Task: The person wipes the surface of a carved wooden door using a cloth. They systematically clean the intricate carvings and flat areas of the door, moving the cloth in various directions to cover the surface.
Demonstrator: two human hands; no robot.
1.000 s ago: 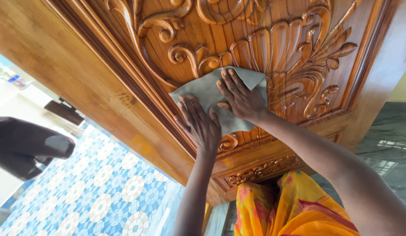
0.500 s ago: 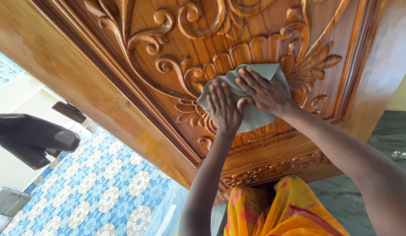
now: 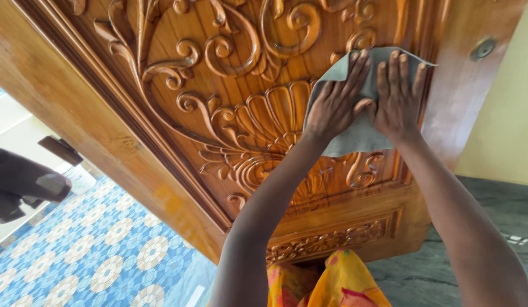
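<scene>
A carved wooden door (image 3: 235, 136) with scrolls and a shell-shaped relief fills the view. A grey cloth (image 3: 360, 133) lies flat against its carving near the right side of the panel. My left hand (image 3: 335, 105) presses on the cloth's left part, fingers spread and pointing up. My right hand (image 3: 397, 96) presses on the cloth's right part, beside the left hand, with the thumbs almost touching. Both forearms reach up from the bottom of the view.
A round metal fitting (image 3: 482, 49) sits on the door's right stile. A yellow wall (image 3: 502, 125) stands to the right above a dark stone floor (image 3: 474, 250). Blue patterned tiles (image 3: 93, 250) lie at lower left, with a dark object (image 3: 22, 182) at the left edge. Yellow clothing (image 3: 332, 284) shows below.
Both hands have slid the cloth to the right and upward across the carving, from the middle of the panel to its right edge. The view has shifted, showing the door's right stile.
</scene>
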